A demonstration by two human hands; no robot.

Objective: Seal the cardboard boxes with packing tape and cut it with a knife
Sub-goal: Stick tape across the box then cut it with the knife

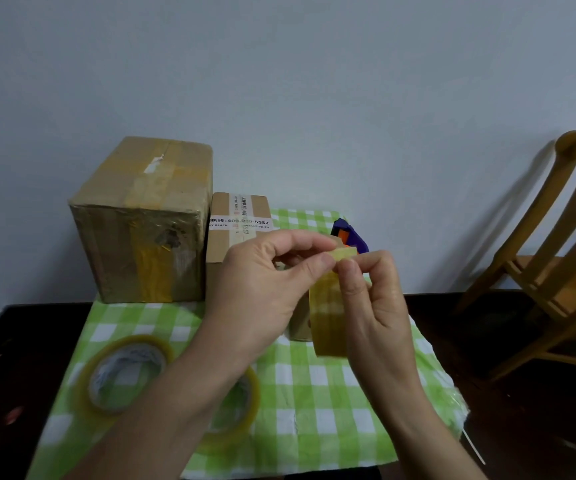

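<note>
The left hand (262,289) is curled, its thumb and forefinger pinching the loose end (346,253) of a yellowish tape roll (328,317), which is held upright above the cloth. The right hand (376,306) grips that roll, thumb pressed on its outer face and the other fingers curled behind it. Behind the hands stands a small cardboard box (238,237) with white printed tape; the digits "400" and "5552" and the word "BLACK" can be read, the rest is blurred. Touching its left side is a large cardboard box (141,220), already banded with yellow tape. A purple and orange knife (348,235) lies just beyond the fingertips, partly hidden by them. Two spare tape rolls lie flat on the green checked cloth (331,393): the left spare roll (123,375) in full view, the near spare roll (241,410) half covered by the left forearm. A wooden chair (556,254) stands at the right.
</note>
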